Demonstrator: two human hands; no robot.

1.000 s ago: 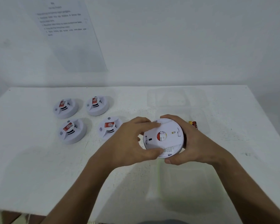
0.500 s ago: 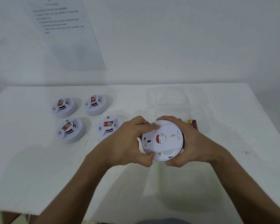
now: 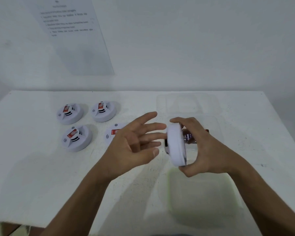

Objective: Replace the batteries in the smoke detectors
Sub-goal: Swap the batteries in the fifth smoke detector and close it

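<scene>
My right hand [image 3: 206,149] grips a round white smoke detector [image 3: 176,145] by its rim, turned on edge above the table. A purple battery [image 3: 188,137] shows just behind it, near my right fingers. My left hand [image 3: 134,145] hovers beside the detector with fingers spread and straight, fingertips close to its left face, holding nothing. More white detectors with red labels lie on the table at the left: back left [image 3: 69,113], back right [image 3: 103,110], front left [image 3: 77,138], and one [image 3: 111,133] partly hidden behind my left hand.
The white table [image 3: 32,176] meets a white wall at the back. A clear plastic container [image 3: 187,104] stands at the back right, and a clear lid or tray [image 3: 204,200] lies near the front right. A printed sheet [image 3: 71,31] leans on the wall.
My left hand let go of the detector and opened, moving left. My right hand tipped the detector from face-up onto its edge, and a purple battery came into view behind it.
</scene>
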